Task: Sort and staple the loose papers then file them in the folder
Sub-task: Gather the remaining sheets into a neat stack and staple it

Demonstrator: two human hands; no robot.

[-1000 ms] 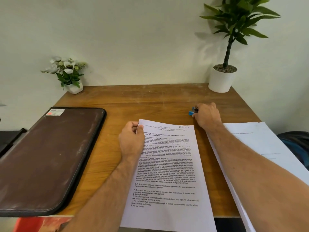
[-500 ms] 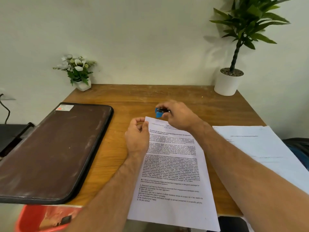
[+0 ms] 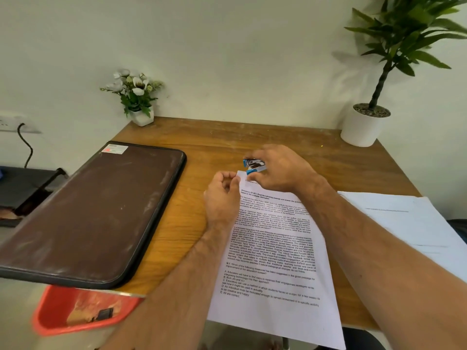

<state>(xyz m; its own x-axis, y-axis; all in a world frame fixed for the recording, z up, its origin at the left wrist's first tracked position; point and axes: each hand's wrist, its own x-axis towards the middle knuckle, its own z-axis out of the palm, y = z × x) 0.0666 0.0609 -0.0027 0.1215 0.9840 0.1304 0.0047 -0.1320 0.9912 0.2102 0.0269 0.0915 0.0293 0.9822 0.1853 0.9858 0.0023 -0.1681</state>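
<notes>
A printed sheet of paper [image 3: 274, 251] lies on the wooden table [image 3: 252, 140], hanging over its near edge. My left hand [image 3: 222, 195] pinches the sheet's top left corner. My right hand [image 3: 280, 168] grips a small blue and silver stapler [image 3: 254, 165], whose open mouth sits at that same corner, right beside my left fingers. A closed dark brown folder [image 3: 93, 213] lies flat on the left of the table. A second stack of white papers [image 3: 414, 226] rests at the right edge, partly under my right forearm.
A small white pot of flowers [image 3: 137, 97] stands at the back left corner and a tall potted plant [image 3: 366, 122] at the back right. A red bin [image 3: 80, 309] sits below the table's front left. A wall socket with a cable [image 3: 22, 137] is on the left.
My right hand picked the stapler up from the right of the sheet and carried it left to the top left corner. My left hand kept its pinch on that corner.
</notes>
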